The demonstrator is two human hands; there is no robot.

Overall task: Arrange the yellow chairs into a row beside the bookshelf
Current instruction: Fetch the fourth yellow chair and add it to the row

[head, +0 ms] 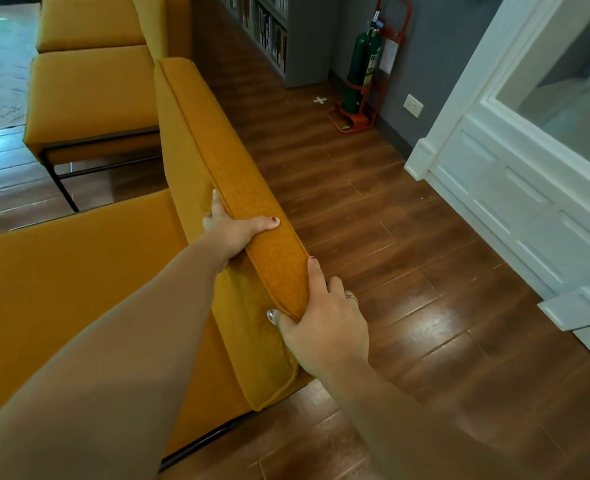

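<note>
Down at 6 o'clock of the view, both hands are locked onto the top of the backrest [214,143] of the nearest yellow chair [61,289]. The left hand [231,230] wraps over the cushion edge, thumb on the outer side and fingers on the seat side. The right hand [324,320] grips the near corner, thumb on the seat side and the rest behind. My guess on why the grips are spaced out: you can steer the thing as well as shove it, where one hand would just let it pivot. This chair sits apart from the second chair [89,95] at 11 o'clock, with a strip of floor [373,209] between them. That one looks snug against the third chair [89,22] at 12, and both run alongside the bookshelf [269,29] at 1 o'clock. So I reckon this one needs sliding forward to close the gap. The fire extinguisher [361,67] at 2 o'clock is well out of the way.
</note>
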